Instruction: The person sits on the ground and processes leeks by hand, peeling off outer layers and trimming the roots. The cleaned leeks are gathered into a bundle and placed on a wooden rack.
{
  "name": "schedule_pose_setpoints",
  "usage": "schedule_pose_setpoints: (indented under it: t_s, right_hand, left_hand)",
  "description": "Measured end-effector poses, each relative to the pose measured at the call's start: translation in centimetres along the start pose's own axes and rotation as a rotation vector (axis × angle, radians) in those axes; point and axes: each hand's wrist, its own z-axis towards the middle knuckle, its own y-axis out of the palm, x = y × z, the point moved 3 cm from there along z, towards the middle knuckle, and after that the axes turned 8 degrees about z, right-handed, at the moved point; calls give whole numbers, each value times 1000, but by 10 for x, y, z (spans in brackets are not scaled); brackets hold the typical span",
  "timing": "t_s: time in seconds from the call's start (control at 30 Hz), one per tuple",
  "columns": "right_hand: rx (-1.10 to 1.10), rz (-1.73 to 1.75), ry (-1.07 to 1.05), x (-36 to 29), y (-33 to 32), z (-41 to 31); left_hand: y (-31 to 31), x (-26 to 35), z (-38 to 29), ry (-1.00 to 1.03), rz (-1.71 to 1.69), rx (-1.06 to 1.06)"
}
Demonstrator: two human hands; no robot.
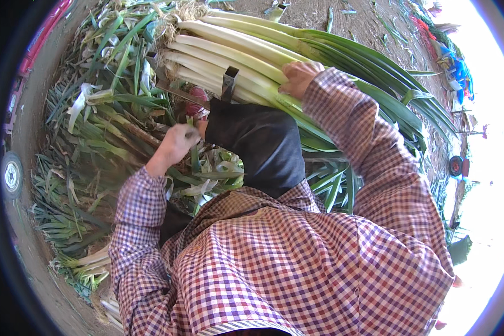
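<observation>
A large bundle of leeks (pixel 235 54) lies in front of me, its white stems and roots towards the left and its green leaves towards the right. My right hand (pixel 301 79) rests on the stems with curled fingers; whether it grips one cannot be told. Left of my dark-clad knee is my left hand (pixel 180 142), its fingers bent together and slightly blurred, above a heap of loose leeks and leaves (pixel 122 138). A strip of green leaf shows just by its fingertips, and whether the hand holds it is unclear.
A square metal post (pixel 229 82) stands upright against the bundle, beside my knee. A red shoe (pixel 197 101) is below it. Trimmed leaves cover the ground at the left. A vehicle wheel (pixel 12 175) is at the far left, and more white stems (pixel 94 258) lie at the lower left.
</observation>
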Motion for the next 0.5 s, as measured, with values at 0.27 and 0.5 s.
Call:
schedule_pose_setpoints:
  t_s: [0.27,0.5]
  right_hand:
    - [-127,383,-199,48,-36,17]
    - [160,470,-349,66,-26,0]
  left_hand:
    - [13,132,91,39,-1186,-142]
    - [41,183,139,-13,-1703,-1]
